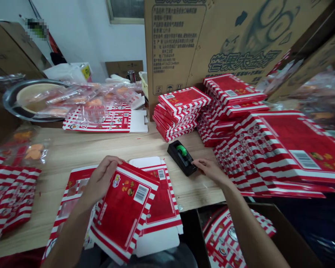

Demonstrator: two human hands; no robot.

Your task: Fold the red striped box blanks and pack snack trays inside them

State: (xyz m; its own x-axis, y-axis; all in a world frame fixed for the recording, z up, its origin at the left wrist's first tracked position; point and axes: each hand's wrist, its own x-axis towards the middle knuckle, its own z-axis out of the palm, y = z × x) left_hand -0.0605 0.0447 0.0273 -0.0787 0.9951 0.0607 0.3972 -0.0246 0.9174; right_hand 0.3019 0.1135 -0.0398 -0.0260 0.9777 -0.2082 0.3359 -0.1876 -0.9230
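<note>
My left hand (103,176) grips the upper left edge of a flat red-and-white striped box (120,212), tilted, its printed face and barcode up. Under it lies an unfolded striped carton (158,201) with white flaps. Another carton with clear windows (72,193) is partly covered by my left forearm. My right hand (209,169) reaches to the cutter end of a black tape dispenser (180,158) with a green roll, thumb and finger pinched on the tape's end. The clear strip itself is hard to make out.
Stacks of red striped boxes (301,145) fill the right side, before a large cardboard box (178,44). Bagged orange pieces (95,106) lie at the back left beside a round basin (9,98). Below the table's right edge, an open carton holds striped packaging (226,238).
</note>
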